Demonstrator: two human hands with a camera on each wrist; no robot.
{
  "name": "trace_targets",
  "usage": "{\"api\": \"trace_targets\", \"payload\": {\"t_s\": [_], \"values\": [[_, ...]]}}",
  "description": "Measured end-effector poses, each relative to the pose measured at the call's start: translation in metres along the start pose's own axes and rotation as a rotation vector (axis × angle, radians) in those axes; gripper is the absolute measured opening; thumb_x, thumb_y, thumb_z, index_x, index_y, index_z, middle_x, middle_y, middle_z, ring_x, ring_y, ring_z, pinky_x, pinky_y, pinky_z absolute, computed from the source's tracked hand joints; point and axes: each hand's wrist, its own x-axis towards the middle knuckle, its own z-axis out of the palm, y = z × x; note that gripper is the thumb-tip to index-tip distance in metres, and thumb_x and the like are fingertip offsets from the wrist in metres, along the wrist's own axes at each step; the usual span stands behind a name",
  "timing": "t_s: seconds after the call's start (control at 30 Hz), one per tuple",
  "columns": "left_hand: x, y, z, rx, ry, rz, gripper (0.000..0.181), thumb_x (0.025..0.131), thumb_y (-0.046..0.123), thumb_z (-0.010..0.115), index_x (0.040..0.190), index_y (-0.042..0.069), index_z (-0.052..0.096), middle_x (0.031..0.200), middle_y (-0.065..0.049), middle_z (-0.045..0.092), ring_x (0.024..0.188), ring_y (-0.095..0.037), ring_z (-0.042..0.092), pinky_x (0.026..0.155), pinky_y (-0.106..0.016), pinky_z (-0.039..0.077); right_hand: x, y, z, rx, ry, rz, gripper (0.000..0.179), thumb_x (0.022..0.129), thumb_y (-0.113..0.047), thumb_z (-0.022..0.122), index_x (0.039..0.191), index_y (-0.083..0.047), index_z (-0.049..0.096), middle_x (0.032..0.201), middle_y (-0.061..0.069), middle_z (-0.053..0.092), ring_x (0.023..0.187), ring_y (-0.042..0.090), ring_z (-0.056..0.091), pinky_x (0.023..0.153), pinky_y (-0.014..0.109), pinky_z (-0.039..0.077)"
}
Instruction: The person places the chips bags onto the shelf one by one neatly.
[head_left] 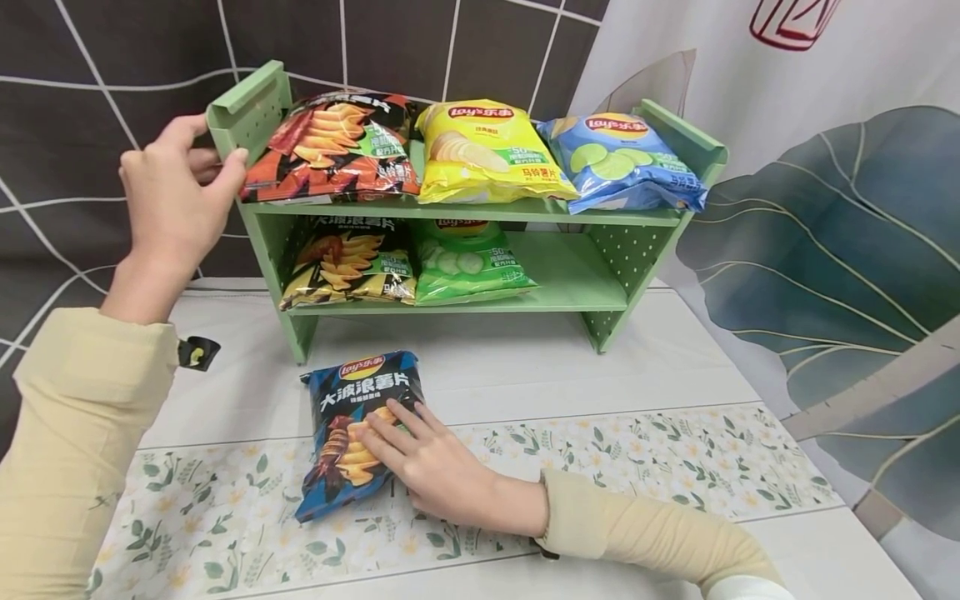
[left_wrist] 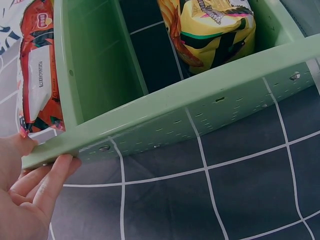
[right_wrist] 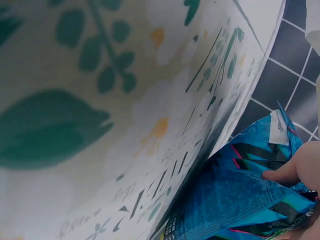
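Note:
My left hand grips the upper left side panel of a green two-tier shelf rack, thumb on one side of its edge and fingers on the other, as the left wrist view shows. On the table before the rack lies a blue and black chip bag. Across the front of this bag rests my right hand, its fingers extended and fairly flat. In the right wrist view, the thumb touches the blue side of the bag.
A red chip bag, a yellow one and a blue one fill the top tier. Below them sit a black and gold bag and a green bag. Behind the rack stands a dark tiled wall; a floral strip crosses the table.

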Motion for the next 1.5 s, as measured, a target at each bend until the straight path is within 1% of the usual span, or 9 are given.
{"api": "trace_targets", "payload": {"t_s": [0.23, 0.33, 0.57, 0.9, 1.07, 1.17, 1.27, 1.4, 1.5], "values": [[-0.001, -0.001, -0.001, -0.011, 0.009, 0.006, 0.042, 0.091, 0.035, 0.06, 0.129, 0.015, 0.061, 0.115, -0.01, 0.068, 0.086, 0.028, 0.051, 0.088, -0.008, 0.045, -0.003, 0.008, -0.008, 0.071, 0.031, -0.003, 0.075, 0.08, -0.006, 0.066, 0.149, -0.012, 0.036, 0.151, 0.008, 0.042, 0.142, 0.031, 0.034, 0.11, 0.044, 0.037], [-0.001, 0.0, -0.001, -0.015, 0.01, 0.008, 0.042, 0.091, 0.034, 0.06, 0.128, 0.015, 0.061, 0.115, -0.01, 0.068, 0.085, 0.031, 0.049, 0.088, -0.008, 0.045, -0.004, 0.013, -0.01, 0.093, 0.063, 0.0, 0.074, 0.079, -0.002, 0.065, 0.148, -0.011, 0.038, 0.149, 0.008, 0.044, 0.141, 0.031, 0.037, 0.109, 0.041, 0.038], [-0.001, 0.0, -0.001, -0.009, 0.001, 0.004, 0.043, 0.091, 0.034, 0.059, 0.129, 0.015, 0.06, 0.116, -0.01, 0.067, 0.096, 0.012, 0.061, 0.09, -0.012, 0.047, -0.008, 0.025, -0.016, 0.101, 0.149, 0.022, 0.077, 0.074, 0.004, 0.068, 0.145, -0.013, 0.043, 0.145, 0.006, 0.05, 0.136, 0.03, 0.044, 0.105, 0.035, 0.042], [-0.002, -0.001, -0.002, -0.008, 0.004, -0.004, 0.043, 0.091, 0.035, 0.059, 0.129, 0.015, 0.06, 0.116, -0.01, 0.067, 0.091, 0.021, 0.056, 0.09, -0.011, 0.046, -0.021, 0.044, -0.036, 0.15, 0.245, 0.025, 0.078, 0.069, 0.016, 0.064, 0.141, -0.012, 0.049, 0.141, 0.007, 0.054, 0.134, 0.032, 0.046, 0.098, 0.032, 0.048], [-0.001, -0.001, -0.001, -0.016, 0.007, -0.002, 0.042, 0.091, 0.034, 0.06, 0.129, 0.016, 0.06, 0.115, -0.01, 0.068, 0.088, 0.026, 0.053, 0.091, -0.01, 0.045, -0.03, 0.049, -0.047, 0.125, 0.304, 0.003, 0.08, 0.066, 0.016, 0.064, 0.14, -0.011, 0.05, 0.14, 0.009, 0.055, 0.133, 0.033, 0.047, 0.099, 0.033, 0.048], [-0.001, -0.001, -0.001, -0.015, 0.002, -0.002, 0.042, 0.091, 0.035, 0.059, 0.129, 0.016, 0.06, 0.115, -0.01, 0.068, 0.09, 0.022, 0.056, 0.091, -0.011, 0.045, -0.037, 0.053, -0.051, 0.127, 0.357, -0.014, 0.081, 0.062, 0.018, 0.063, 0.138, -0.009, 0.052, 0.139, 0.01, 0.055, 0.131, 0.034, 0.048, 0.102, 0.035, 0.046], [-0.001, -0.001, -0.001, -0.011, -0.001, -0.002, 0.043, 0.091, 0.035, 0.059, 0.13, 0.016, 0.06, 0.116, -0.009, 0.067, 0.094, 0.014, 0.06, 0.092, -0.013, 0.046, -0.045, 0.057, -0.054, 0.123, 0.418, -0.029, 0.08, 0.059, 0.02, 0.06, 0.134, -0.007, 0.054, 0.137, 0.012, 0.056, 0.128, 0.035, 0.051, 0.103, 0.035, 0.045], [-0.001, 0.0, 0.0, -0.011, 0.002, 0.002, 0.042, 0.091, 0.034, 0.059, 0.13, 0.016, 0.06, 0.116, -0.009, 0.067, 0.097, 0.009, 0.062, 0.091, -0.013, 0.047, -0.054, 0.063, -0.06, 0.102, 0.477, -0.033, 0.074, 0.061, 0.02, 0.057, 0.131, -0.004, 0.057, 0.134, 0.014, 0.059, 0.125, 0.036, 0.053, 0.103, 0.036, 0.045], [-0.001, 0.001, 0.0, -0.01, 0.004, 0.006, 0.042, 0.091, 0.034, 0.06, 0.129, 0.016, 0.06, 0.116, -0.009, 0.067, 0.098, 0.006, 0.063, 0.091, -0.013, 0.047, -0.062, 0.068, -0.065, 0.098, 0.498, -0.024, 0.068, 0.065, 0.019, 0.054, 0.129, -0.003, 0.058, 0.132, 0.015, 0.06, 0.124, 0.037, 0.053, 0.103, 0.037, 0.044]]}}
